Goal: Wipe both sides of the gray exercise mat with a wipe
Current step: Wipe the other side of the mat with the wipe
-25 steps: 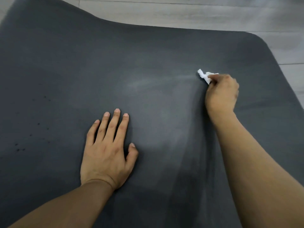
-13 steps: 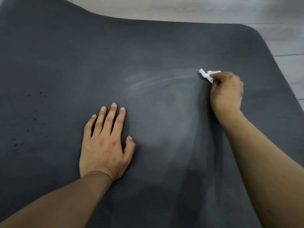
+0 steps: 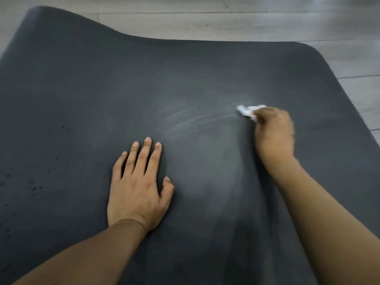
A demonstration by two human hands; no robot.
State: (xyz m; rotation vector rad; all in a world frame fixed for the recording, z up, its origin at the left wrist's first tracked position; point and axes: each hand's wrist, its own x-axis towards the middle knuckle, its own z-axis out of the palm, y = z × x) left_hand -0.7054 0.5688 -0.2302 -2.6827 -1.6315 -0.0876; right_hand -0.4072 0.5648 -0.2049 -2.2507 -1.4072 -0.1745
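The dark gray exercise mat [image 3: 86, 95] fills nearly the whole view, its far edge wavy and lifted at the left. My right hand [image 3: 274, 132] grips a small crumpled white wipe [image 3: 245, 112] and holds it against the mat right of centre; the hand is motion-blurred. Pale streaks on the mat run from the wipe leftward. My left hand [image 3: 137, 186] lies flat on the mat with straight fingers, pressing it down near the middle.
Light gray wood-look floor [image 3: 205, 21] shows beyond the mat's far edge and along its right side. Small dark specks [image 3: 37, 188] dot the mat at the left.
My right hand has slid the wipe a little across the mat, leaving fresh pale streaks. The view has tilted so that more floor shows. My left hand stays flat in place.
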